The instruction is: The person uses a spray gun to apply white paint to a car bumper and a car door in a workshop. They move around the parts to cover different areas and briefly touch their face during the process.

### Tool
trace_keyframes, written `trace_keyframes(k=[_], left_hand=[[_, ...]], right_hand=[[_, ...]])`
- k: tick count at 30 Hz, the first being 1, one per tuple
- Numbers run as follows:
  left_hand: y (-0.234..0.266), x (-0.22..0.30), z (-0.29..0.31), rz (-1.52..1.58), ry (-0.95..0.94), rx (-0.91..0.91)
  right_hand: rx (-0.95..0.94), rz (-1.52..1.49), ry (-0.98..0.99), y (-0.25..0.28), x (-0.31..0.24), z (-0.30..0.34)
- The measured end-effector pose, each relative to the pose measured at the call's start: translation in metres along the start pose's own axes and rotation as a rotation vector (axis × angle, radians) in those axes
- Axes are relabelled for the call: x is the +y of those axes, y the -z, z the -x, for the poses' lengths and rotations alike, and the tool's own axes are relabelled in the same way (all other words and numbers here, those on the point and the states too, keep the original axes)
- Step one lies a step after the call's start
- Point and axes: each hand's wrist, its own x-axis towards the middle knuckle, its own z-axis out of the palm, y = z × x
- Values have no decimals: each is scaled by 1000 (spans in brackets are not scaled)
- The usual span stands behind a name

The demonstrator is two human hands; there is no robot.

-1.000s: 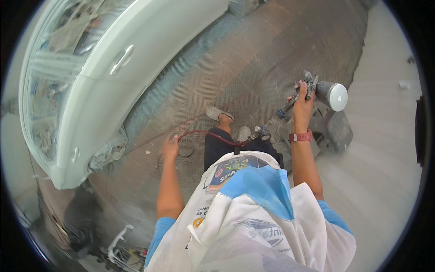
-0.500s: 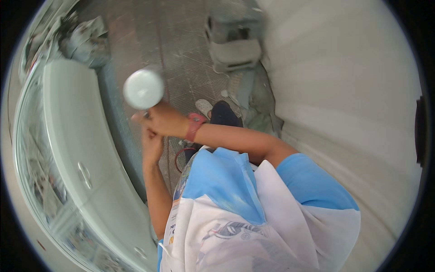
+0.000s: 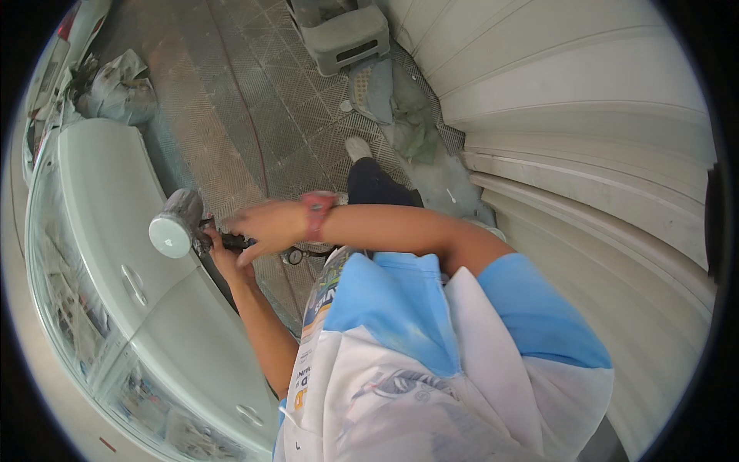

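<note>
A paint spray gun (image 3: 235, 240) with a grey cup (image 3: 183, 213) and a round white lid is tilted to the left, over the edge of a pale car door. My left hand (image 3: 223, 258) is closed on the gun just below the cup. Over the dark handle is my right hand (image 3: 271, 224), slightly blurred, its thumb and fingers stretched apart. Whether it touches the handle is hard to see. A red watch (image 3: 318, 212) is on my right wrist. Next to that wrist, a small round gauge (image 3: 295, 256) shows near the handle end.
The pale car side (image 3: 115, 192), its windows covered with masking sheet, curves along my left. A grey step stool (image 3: 345, 38) stands ahead on the grated floor (image 3: 285, 92). Crumpled cloth (image 3: 416, 127) lies beyond my foot. A pale panelled wall (image 3: 570, 138) borders the right.
The spray gun has moved left and nearer, and its cup has tipped left toward the car. My right hand has opened its fingers over the handle. The view has shifted.
</note>
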Motion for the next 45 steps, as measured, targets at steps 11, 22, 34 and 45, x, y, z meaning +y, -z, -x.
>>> trace_keyframes(k=[11, 22, 34, 45], left_hand=[[138, 5, 131, -33, -129, 570], [161, -151, 381, 61, 134, 1192], [205, -308, 614, 628, 143, 1865], [229, -389, 770, 771, 243, 2152]], right_hand=[[268, 255, -1210, -79, 303, 437], [-243, 636, -927, 16, 404, 314], [-191, 866, 56, -146, 131, -180], [-954, 1023, 73, -534, 42, -88]])
